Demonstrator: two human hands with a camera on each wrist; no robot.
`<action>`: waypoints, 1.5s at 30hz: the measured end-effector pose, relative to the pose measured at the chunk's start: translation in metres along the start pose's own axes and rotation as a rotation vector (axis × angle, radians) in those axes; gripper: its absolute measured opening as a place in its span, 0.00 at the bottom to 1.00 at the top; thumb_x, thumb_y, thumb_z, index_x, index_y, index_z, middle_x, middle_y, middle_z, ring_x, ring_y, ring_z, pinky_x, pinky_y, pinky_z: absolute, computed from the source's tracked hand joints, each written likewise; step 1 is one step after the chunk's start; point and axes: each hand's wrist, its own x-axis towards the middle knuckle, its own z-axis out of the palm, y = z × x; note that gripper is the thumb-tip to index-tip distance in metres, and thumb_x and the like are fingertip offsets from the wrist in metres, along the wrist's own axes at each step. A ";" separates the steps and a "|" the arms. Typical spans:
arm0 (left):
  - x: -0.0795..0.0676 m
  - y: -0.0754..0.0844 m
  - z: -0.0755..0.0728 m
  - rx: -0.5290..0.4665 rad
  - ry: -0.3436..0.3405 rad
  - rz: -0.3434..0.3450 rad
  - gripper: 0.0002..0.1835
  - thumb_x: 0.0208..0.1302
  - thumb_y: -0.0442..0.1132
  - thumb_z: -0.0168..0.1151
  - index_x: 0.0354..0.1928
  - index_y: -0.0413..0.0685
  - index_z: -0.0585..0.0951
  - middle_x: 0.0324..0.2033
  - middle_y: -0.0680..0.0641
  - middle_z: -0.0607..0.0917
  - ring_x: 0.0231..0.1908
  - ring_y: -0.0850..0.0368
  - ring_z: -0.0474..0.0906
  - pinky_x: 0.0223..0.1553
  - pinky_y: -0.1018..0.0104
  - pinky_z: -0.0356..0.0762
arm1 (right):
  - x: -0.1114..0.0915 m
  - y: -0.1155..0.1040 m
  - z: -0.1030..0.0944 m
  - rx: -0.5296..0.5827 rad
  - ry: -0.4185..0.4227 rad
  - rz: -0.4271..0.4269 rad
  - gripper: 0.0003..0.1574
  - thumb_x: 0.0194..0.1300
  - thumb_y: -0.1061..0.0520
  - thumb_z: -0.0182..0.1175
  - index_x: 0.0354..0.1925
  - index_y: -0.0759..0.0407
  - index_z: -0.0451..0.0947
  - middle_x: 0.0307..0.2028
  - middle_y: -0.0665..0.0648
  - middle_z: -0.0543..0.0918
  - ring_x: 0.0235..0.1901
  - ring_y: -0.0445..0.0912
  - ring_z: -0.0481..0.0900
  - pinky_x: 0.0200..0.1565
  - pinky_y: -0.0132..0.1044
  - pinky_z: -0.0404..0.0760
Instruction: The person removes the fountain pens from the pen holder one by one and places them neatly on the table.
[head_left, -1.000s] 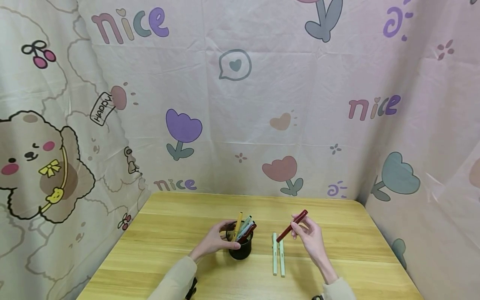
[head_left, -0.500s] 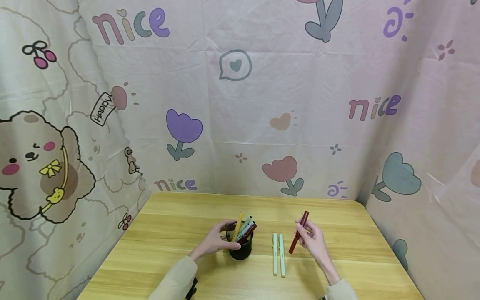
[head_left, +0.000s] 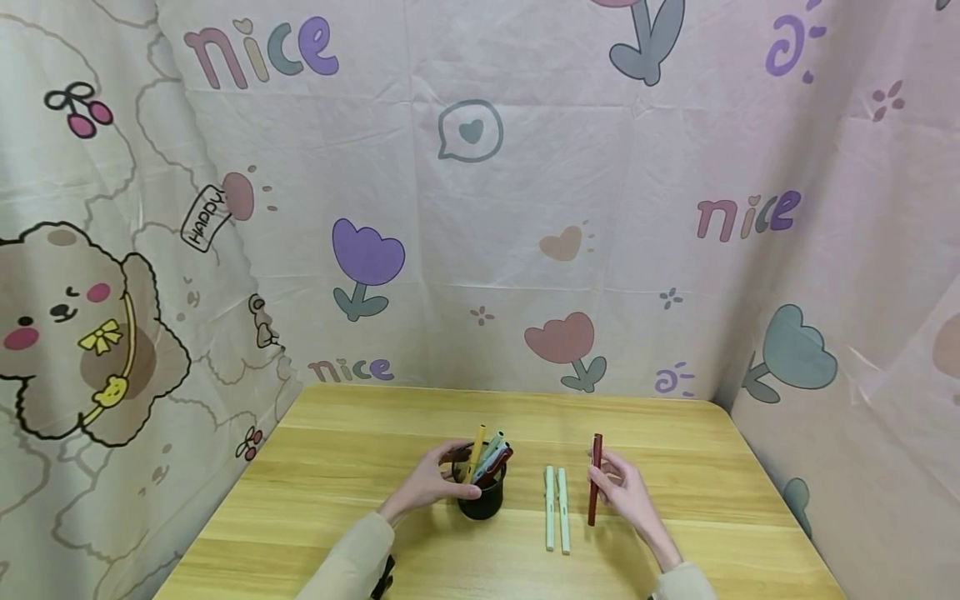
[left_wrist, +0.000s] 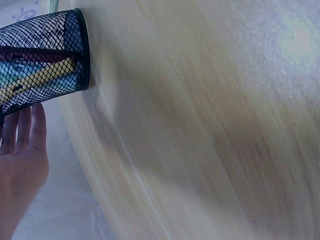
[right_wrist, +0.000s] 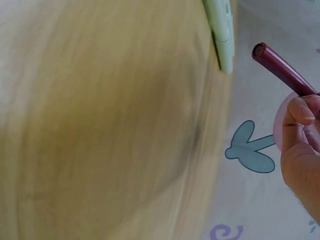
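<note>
My left hand (head_left: 435,479) grips the black mesh pen holder (head_left: 481,503), thumb across its front and fingers behind. Inside it lean several pens, among them a yellow pen (head_left: 476,450) and a dark red pen (head_left: 498,463); the mesh shows them in the left wrist view too. With my right hand (head_left: 621,486) I pinch another dark red pen (head_left: 595,492), held nearly upright in the head view, its lower end close over the table. Just left of it two pale green pens (head_left: 557,510) lie side by side. The right wrist view shows the held pen's end (right_wrist: 280,67).
The light wooden table (head_left: 337,433) has rounded back corners. A patterned cloth (head_left: 472,217) hangs behind it and along both sides. The pen holder stands left of the two pale green pens.
My right hand has drawn the dark red pen rightward from above the pale green pens and turned it from slanted to nearly upright, lowering it. My left hand and the pen holder have stayed put.
</note>
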 end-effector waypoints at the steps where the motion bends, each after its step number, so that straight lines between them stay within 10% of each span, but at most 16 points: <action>1: 0.000 0.000 0.000 0.001 0.000 0.001 0.45 0.52 0.48 0.79 0.72 0.51 0.69 0.67 0.38 0.74 0.65 0.39 0.72 0.65 0.41 0.76 | 0.000 0.001 0.000 -0.004 -0.002 0.010 0.24 0.72 0.62 0.58 0.62 0.73 0.71 0.29 0.55 0.78 0.19 0.37 0.71 0.19 0.25 0.69; 27: -0.001 -0.001 0.001 0.013 0.010 -0.002 0.45 0.53 0.48 0.79 0.72 0.52 0.69 0.67 0.39 0.74 0.65 0.39 0.71 0.66 0.41 0.75 | 0.002 0.027 -0.001 -0.062 -0.199 0.095 0.33 0.72 0.61 0.57 0.68 0.77 0.62 0.31 0.60 0.80 0.19 0.38 0.71 0.18 0.26 0.71; 45: -0.001 -0.001 0.001 0.007 0.010 0.002 0.44 0.53 0.47 0.79 0.72 0.53 0.69 0.67 0.39 0.75 0.65 0.40 0.71 0.66 0.41 0.75 | 0.007 0.035 0.002 -0.081 -0.250 0.113 0.22 0.68 0.63 0.60 0.51 0.80 0.67 0.34 0.59 0.79 0.24 0.43 0.77 0.23 0.29 0.80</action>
